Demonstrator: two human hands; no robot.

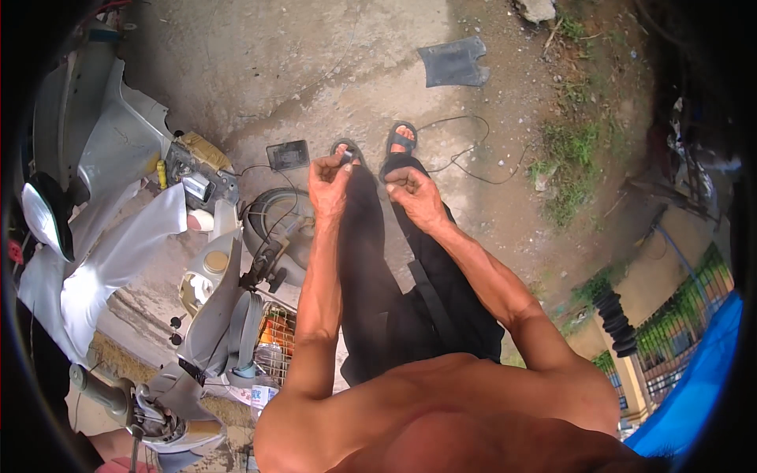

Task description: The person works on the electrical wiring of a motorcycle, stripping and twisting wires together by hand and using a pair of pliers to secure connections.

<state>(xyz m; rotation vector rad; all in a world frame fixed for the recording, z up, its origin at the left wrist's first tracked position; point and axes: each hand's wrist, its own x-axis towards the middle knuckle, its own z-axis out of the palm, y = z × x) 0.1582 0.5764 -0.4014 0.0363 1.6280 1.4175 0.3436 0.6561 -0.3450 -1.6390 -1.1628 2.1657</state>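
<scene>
My left hand (328,185) is closed, with thumb and fingers pinching a small dark piece with a shiny side (347,157); its kind is too small to tell. To its right, my right hand (415,193) has its fingers curled in toward the thumb. Whatever lies between those fingertips, if anything, is hidden. Both hands hang in front of my dark trousers (371,276), a short gap between them, above my sandalled feet. A partly stripped motor scooter (209,260) stands to my left, its grey body panels (130,122) off to the far side and its front wheel (280,225) beside my left forearm.
A black tray-like cover (288,155) lies on the concrete near my left foot. A thin black cable (481,146) loops over the ground on the right. Farther off lies a dark grey mat (455,62). Grass (579,150) borders the right side, and a wire basket (276,331) is at the scooter.
</scene>
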